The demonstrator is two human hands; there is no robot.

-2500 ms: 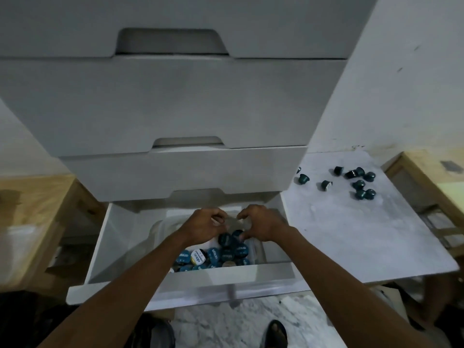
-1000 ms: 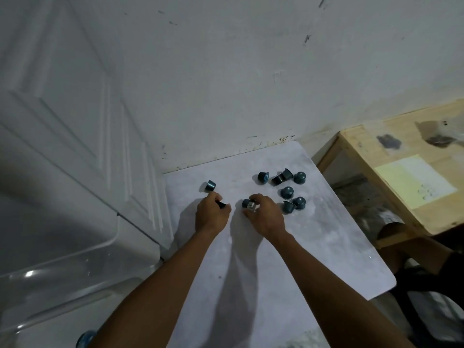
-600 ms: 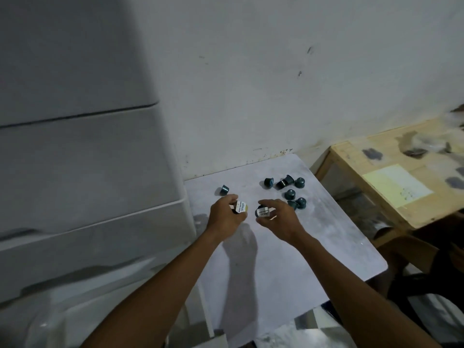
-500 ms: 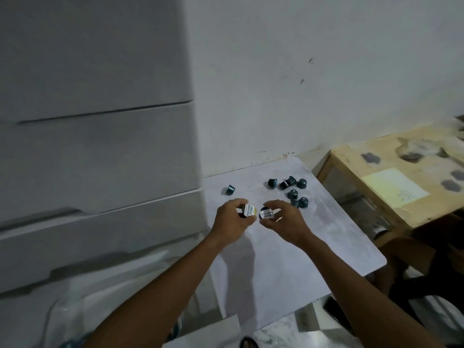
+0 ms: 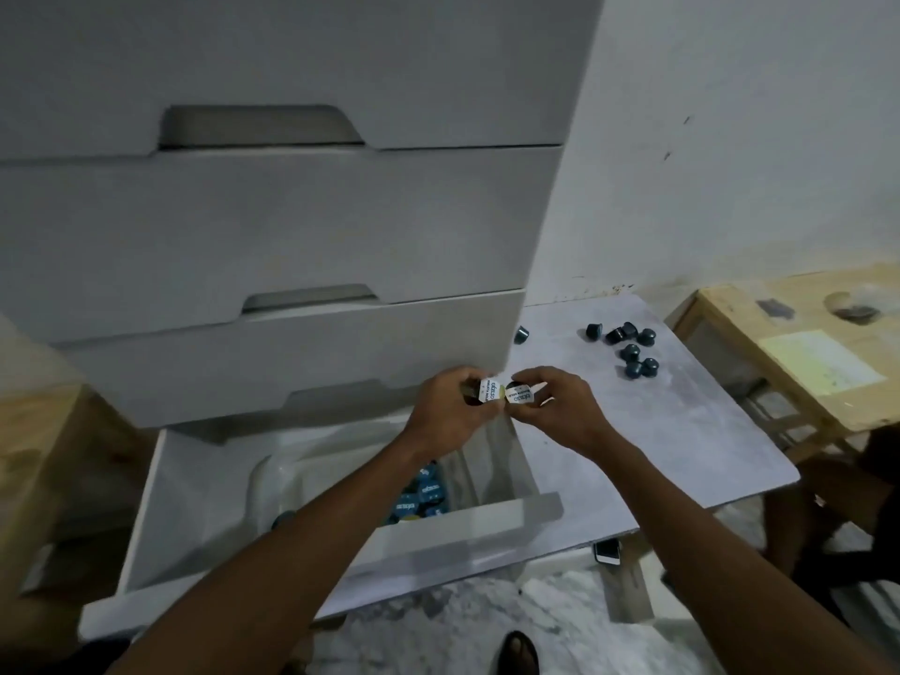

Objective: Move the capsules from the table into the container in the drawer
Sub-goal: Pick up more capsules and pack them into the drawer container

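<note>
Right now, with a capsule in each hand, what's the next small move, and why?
Probably lower both hands down over the container in the open drawer and let go. The left hand pinches a capsule and the right hand a second capsule, both held above the drawer, higher than the pile inside. Loose capsules wait on the table.
</note>
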